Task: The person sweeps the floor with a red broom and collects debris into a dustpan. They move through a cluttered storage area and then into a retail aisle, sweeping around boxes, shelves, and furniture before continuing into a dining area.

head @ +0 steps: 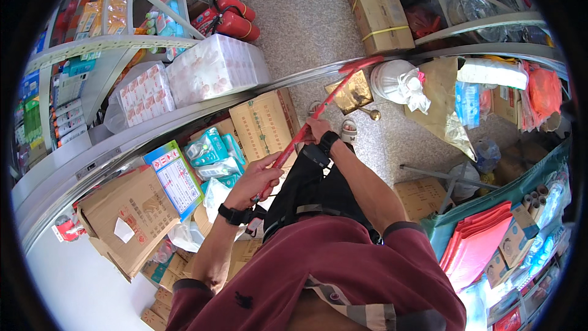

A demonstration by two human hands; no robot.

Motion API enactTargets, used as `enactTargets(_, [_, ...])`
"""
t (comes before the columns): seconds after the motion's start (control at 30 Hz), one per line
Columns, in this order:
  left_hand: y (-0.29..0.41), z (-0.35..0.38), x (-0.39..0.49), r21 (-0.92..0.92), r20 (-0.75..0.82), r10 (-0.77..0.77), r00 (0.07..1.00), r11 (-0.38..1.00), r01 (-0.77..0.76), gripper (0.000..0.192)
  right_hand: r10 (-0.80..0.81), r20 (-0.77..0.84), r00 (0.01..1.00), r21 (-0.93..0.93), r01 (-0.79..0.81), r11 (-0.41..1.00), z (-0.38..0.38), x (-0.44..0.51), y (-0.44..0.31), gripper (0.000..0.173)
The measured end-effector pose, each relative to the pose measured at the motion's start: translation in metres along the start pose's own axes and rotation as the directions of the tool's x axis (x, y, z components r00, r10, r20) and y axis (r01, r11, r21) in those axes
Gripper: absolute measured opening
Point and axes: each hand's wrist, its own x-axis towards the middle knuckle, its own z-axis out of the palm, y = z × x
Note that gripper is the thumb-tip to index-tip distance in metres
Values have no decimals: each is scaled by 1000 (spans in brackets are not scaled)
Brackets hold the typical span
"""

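A long red pole (pixel 331 96) slants across my front, its paint worn in spots. Around its near end wraps my left hand (pixel 259 178), while my right hand (pixel 318 130) holds it farther up. A red crosswise head (pixel 362 63) at the far end lies by the metal door track (pixel 317 71); whether it is a broom or another tool, I cannot tell. Just beside the pole, a shiny gold-coloured square piece (pixel 353 93) with a round knob (pixel 375 114) is on the speckled floor, near my sandalled foot (pixel 349 131).
Tied white sack (pixel 397 83) and a gold-brown sheet (pixel 436 105) stand right of the pole. Cardboard cartons (pixel 264 124) and teal packs (pixel 212 147) crowd the left. Beyond the track are a strapped carton (pixel 381 14), red fire extinguishers (pixel 236 25) and wrapped paper packs (pixel 216 66).
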Motion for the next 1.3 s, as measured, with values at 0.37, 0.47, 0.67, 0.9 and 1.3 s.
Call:
enactTargets(0.37, [-2, 1, -69, 160, -131, 54, 990, 987, -33, 63, 8, 213, 977, 122, -34, 992, 43, -67, -3, 36])
enactTargets(0.47, [-5, -9, -62, 31, -81, 46, 996, 999, -44, 61, 35, 185, 982, 66, -48, 997, 42, -62, -3, 36])
enactTargets(0.67, [-11, -17, -42, 2, -88, 36, 995, 999, -36, 62, 107, 113, 988, 41, -112, 993, 50, -29, 4, 37])
enactTargets(0.9, [-14, -16, -58, 104, -122, -10, 993, 994, 23, 63, 169, 143, 975, 97, -184, 978, 48, -52, 25, 30])
enactTargets(1.3, [-26, -28, -55, 177, -108, 15, 994, 984, 5, 66, 201, 160, 967, 26, -207, 978, 49, -41, 26, 33])
